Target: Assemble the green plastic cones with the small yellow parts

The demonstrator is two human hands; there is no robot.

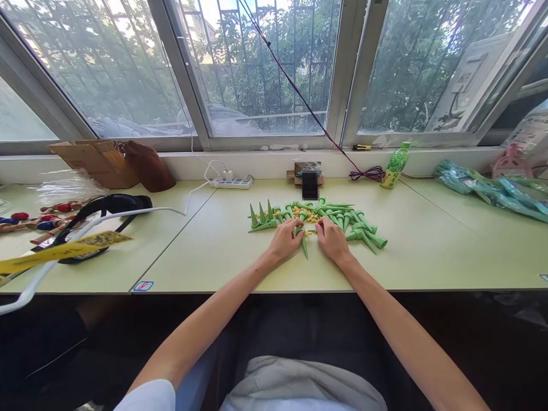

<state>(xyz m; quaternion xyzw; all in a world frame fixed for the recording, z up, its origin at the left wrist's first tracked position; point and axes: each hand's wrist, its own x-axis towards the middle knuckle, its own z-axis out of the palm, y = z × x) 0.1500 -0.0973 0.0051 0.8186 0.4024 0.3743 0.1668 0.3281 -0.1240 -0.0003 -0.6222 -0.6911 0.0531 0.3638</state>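
Note:
A green plastic cone-shaped spike [304, 249] is held in my left hand [286, 238], its fingers closed round the wide end and its point facing the table's front edge. My right hand [331, 237] is closed in a pinch just to the right, at a small yellow piece [311, 232] between the two hands; its fingertips are partly hidden. Behind them lies a pile of small yellow parts [315, 217]. Several loose green spikes [362, 231] are heaped on the right. To the left, a few green spikes [262, 215] stand point up beside a lying one.
Against the window wall stand a small box with a blurred dark patch [310, 185], a power strip [232, 182] and a green drink bottle [396, 165]. A white cable [166, 209] crosses the left table. Plastic bags [492, 188] lie at the far right.

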